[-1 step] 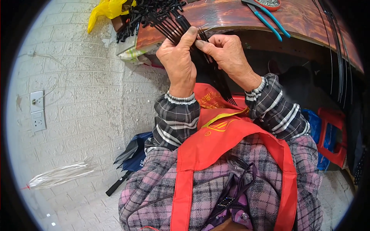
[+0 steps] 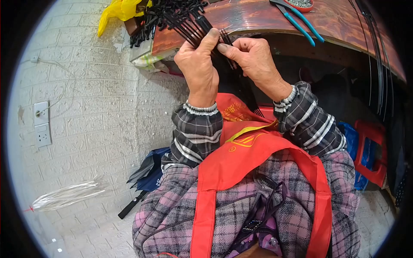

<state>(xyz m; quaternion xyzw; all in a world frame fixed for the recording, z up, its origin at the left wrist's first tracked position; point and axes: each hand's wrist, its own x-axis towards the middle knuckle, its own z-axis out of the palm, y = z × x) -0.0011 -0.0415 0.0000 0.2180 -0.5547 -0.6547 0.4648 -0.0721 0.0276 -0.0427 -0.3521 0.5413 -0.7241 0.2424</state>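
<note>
The reddish-brown table (image 2: 266,21) fills the top of the view, its near edge curving just above both hands; a heap of black strips (image 2: 172,15) spills over its left corner, and blue-handled pliers (image 2: 301,19) lie toward its far right edge, well apart from the work. Below, a red apron (image 2: 241,172) covers the lap. The bundle of thin black strips (image 2: 241,81) runs from the table's near edge down toward the lap, between the hands; it looks light and springy, probably plastic ties though the view is too coarse to be sure, best pinched near the top where the ends fan. The left hand (image 2: 198,71) is closed around the bundle, thumb pressing; the right hand (image 2: 256,62) pinches single strips with its fingertips. Open room lies leftward, along the brick wall (image 2: 86,107).
</note>
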